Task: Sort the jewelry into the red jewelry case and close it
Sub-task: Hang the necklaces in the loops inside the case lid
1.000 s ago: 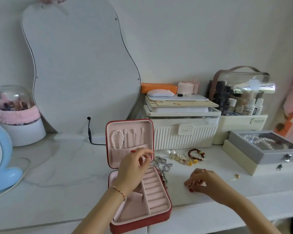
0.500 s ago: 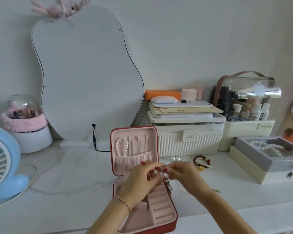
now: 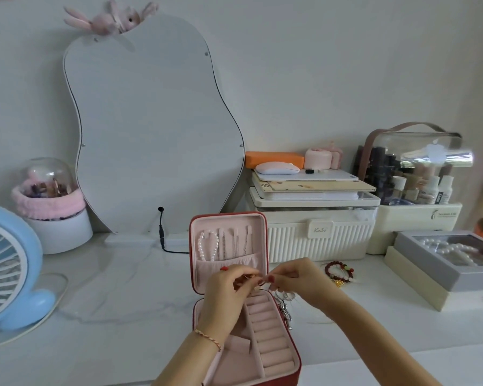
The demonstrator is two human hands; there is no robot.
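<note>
The red jewelry case (image 3: pixel 290 374) stands open at the table's front, its pink lid upright with a pearl bracelet (image 3: pixel 207 246) and thin chains hanging inside. Over the case's hinge my left hand (image 3: pixel 226 296) and my right hand (image 3: pixel 299 282) meet, fingertips pinching a small gold piece (image 3: pixel 250 277) between them. What exactly the piece is stays too small to tell. A silver chain (image 3: pixel 286 307) lies against the case's right side. A red bead bracelet (image 3: pixel 339 270) with gold bits lies on the table right of my right hand.
A curved mirror (image 3: pixel 151 121) leans on the wall behind the case, its black cable (image 3: pixel 162 235) trailing down. A ribbed cream box (image 3: pixel 313 235) and a grey pearl box (image 3: pixel 444 260) stand to the right. A blue fan (image 3: pixel 9 268) sits at the left edge.
My right hand came over from the table on the right to meet my left hand above the case. The view tilted up and both hands now pinch the small gold piece.
</note>
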